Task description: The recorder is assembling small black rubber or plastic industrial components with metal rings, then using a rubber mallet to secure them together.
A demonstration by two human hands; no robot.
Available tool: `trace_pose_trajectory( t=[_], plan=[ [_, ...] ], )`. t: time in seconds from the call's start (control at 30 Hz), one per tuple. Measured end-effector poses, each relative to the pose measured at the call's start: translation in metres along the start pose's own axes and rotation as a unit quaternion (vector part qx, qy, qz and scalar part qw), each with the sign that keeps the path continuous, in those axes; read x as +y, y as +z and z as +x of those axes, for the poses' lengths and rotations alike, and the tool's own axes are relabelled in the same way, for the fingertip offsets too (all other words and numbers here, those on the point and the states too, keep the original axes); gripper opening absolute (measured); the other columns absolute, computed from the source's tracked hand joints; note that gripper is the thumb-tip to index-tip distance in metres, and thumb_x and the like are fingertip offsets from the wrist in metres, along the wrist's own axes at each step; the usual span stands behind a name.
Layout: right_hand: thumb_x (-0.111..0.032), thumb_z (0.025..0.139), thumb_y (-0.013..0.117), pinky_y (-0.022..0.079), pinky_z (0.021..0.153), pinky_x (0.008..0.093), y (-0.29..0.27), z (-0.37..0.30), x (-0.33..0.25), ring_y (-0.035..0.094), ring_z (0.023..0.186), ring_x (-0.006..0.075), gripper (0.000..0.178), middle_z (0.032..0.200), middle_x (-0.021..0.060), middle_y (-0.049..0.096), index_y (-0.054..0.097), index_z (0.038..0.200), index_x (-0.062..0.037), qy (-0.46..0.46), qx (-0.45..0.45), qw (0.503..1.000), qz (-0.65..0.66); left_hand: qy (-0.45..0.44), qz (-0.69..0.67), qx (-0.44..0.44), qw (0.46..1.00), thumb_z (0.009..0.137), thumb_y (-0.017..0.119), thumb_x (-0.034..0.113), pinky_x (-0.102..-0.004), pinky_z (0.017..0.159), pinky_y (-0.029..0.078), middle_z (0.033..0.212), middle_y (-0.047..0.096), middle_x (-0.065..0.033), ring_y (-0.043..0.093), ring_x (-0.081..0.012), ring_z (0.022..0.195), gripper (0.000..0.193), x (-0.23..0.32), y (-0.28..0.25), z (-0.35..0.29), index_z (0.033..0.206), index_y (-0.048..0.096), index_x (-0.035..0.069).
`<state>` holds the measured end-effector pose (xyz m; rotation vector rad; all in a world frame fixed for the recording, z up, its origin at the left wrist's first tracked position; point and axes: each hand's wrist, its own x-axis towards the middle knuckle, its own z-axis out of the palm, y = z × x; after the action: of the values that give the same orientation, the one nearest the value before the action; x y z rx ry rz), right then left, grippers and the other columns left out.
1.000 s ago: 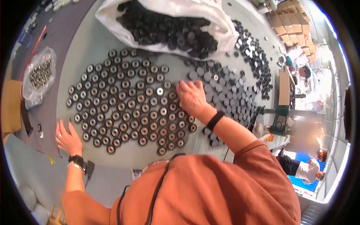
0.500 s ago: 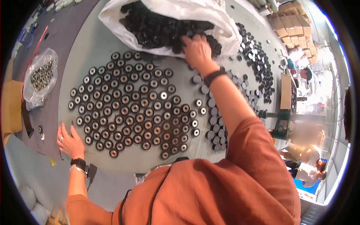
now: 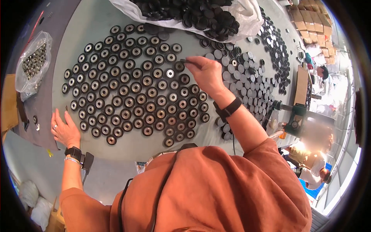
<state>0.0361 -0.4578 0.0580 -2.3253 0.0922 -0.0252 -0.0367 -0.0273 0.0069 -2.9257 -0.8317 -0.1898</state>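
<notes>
From here I see my right hand (image 3: 206, 75) pinching a thin black disc (image 3: 188, 61) nearly edge-on, just right of a black wheel (image 3: 179, 67), while my left hand (image 3: 65, 128), fingers spread, stays well apart.

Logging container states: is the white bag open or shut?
Open: the white bag gapes at the mouth, baring black discs inside.

The picture's top edge cut off the white sack (image 3: 249, 17), the right hand (image 3: 208, 73) partly hid a dark disc (image 3: 186, 60), and bagged metal pieces (image 3: 34, 62) were indistinct.
</notes>
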Motion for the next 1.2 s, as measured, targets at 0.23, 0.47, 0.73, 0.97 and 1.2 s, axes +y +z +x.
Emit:
trace_pose_trajectory(
  t=[0.23,0.47,0.73,0.97,1.2],
  plan=[
    [-0.006,0.072,0.061,0.048,0.076,0.0366,0.018,-0.012,0.012,0.057,0.085,0.0301,0.023,0.098,0.0131,0.06,0.061,0.095,-0.0026,-0.253,0.028,0.956,-0.143,-0.001,-0.007,0.009,1.0,0.089,0.041,0.047,-0.0499,0.097,0.027,0.134,0.04,0.0027,0.036,-0.0258,0.121,0.045,-0.001,0.001,0.003,0.128,0.046,0.024],
    [-0.005,0.065,0.056,0.045,0.077,0.0313,0.017,-0.019,0.005,0.051,0.085,0.0243,0.03,0.096,0.0089,0.054,0.059,0.095,0.0007,-0.296,-0.035,0.914,-0.275,-0.003,-0.01,0.0,1.0,0.089,0.042,0.047,-0.05,0.097,0.026,0.134,0.04,0.0033,0.035,-0.0259,0.122,0.045,-0.003,0.006,0.003,0.128,0.046,0.025],
    [-0.007,0.065,0.056,0.044,0.073,0.0314,0.017,-0.01,0.008,0.049,0.081,0.0233,0.027,0.088,0.0078,0.051,0.06,0.09,0.0009,-0.309,-0.042,0.908,-0.281,0.004,-0.007,0.014,1.0,0.089,0.04,0.049,-0.0524,0.097,0.027,0.135,0.04,0.0043,0.036,-0.0267,0.122,0.046,-0.006,0.007,0.004,0.129,0.044,0.028],
    [-0.015,0.068,0.054,0.039,0.074,0.0329,0.01,-0.001,-0.013,0.047,0.089,0.0249,0.017,0.092,0.0091,0.053,0.062,0.078,-0.0035,-0.325,-0.133,0.871,-0.344,0.001,0.006,0.005,1.0,0.09,0.039,0.049,-0.0531,0.096,0.027,0.135,0.039,0.0043,0.036,-0.0269,0.122,0.046,-0.008,0.004,0.003,0.13,0.043,0.027],
    [-0.006,0.065,0.053,0.041,0.09,0.0375,0.016,-0.008,0.012,0.05,0.102,0.0293,0.037,0.112,0.0162,0.052,0.055,0.1,0.0038,-0.342,-0.056,0.905,-0.246,0.005,0.009,-0.001,1.0,0.091,0.042,0.043,-0.0491,0.098,0.026,0.136,0.039,0.0022,0.034,-0.0248,0.124,0.044,-0.007,0.003,0.002,0.131,0.042,0.025]
  ],
)
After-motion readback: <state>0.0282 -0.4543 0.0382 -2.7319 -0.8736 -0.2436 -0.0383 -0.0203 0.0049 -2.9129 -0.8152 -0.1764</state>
